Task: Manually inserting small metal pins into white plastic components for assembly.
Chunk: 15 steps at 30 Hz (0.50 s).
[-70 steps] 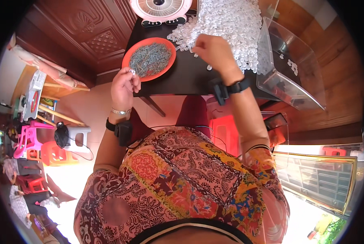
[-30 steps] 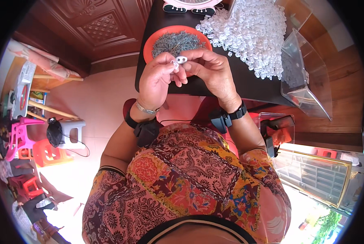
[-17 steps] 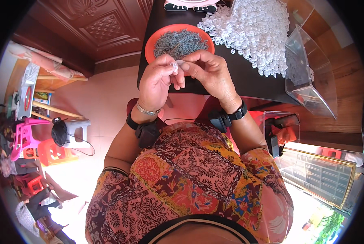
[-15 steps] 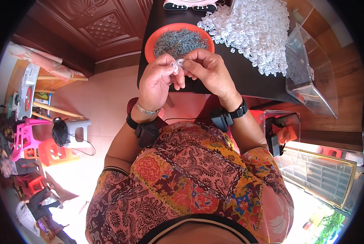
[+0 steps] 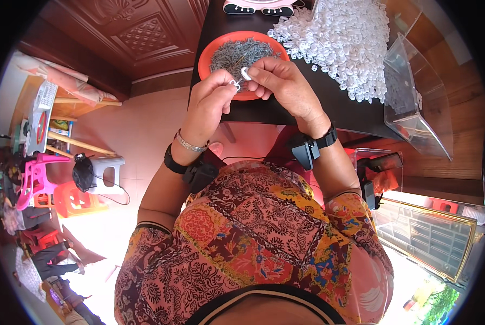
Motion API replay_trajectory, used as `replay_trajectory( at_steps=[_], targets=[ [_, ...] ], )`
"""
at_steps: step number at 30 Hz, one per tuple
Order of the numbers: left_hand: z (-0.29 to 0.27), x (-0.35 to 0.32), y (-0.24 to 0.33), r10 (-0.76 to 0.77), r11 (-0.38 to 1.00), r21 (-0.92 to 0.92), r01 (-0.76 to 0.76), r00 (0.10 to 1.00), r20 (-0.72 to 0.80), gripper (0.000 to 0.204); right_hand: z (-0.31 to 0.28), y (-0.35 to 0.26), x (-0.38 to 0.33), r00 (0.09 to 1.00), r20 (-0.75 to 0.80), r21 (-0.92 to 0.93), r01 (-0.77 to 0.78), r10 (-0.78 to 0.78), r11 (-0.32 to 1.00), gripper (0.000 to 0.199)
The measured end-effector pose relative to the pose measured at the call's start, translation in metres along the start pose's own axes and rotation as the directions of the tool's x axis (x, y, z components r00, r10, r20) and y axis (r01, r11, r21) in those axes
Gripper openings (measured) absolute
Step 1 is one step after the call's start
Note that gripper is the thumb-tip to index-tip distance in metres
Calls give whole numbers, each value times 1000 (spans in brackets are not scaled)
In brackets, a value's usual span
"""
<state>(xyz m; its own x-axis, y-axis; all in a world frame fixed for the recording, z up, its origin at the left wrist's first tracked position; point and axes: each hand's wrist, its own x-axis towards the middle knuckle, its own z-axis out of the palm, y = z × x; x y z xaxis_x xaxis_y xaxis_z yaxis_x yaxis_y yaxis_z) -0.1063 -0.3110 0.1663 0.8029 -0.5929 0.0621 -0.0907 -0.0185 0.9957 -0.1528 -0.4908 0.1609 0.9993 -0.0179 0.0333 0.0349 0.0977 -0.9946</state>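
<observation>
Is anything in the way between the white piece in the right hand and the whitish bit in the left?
Nothing visible. The right hand pinches the white oval piece close to the small whitish bit in the left hand; the orange bowl shows behind them.

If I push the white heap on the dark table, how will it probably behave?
The heap would probably spread rather than move as one: it consists of many small pieces, and its edge is ragged. Each piece is likely light for handling, judging by the small white piece pinched in the right hand.
</observation>
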Motion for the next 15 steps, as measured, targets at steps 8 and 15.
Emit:
replay_trajectory(
  at_steps=[8, 15],
  targets=[
    [1, -3, -2, 34, 995, 93, -31, 999, -39, 13, 2, -2, -1, 999, 42, -98, 21, -17, 995, 19],
    [-2, -3, -5, 64, 980, 187, -64, 998, 4, 14, 1, -3, -2, 995, 37, -178, 95, -89, 979, 19]
  ],
)
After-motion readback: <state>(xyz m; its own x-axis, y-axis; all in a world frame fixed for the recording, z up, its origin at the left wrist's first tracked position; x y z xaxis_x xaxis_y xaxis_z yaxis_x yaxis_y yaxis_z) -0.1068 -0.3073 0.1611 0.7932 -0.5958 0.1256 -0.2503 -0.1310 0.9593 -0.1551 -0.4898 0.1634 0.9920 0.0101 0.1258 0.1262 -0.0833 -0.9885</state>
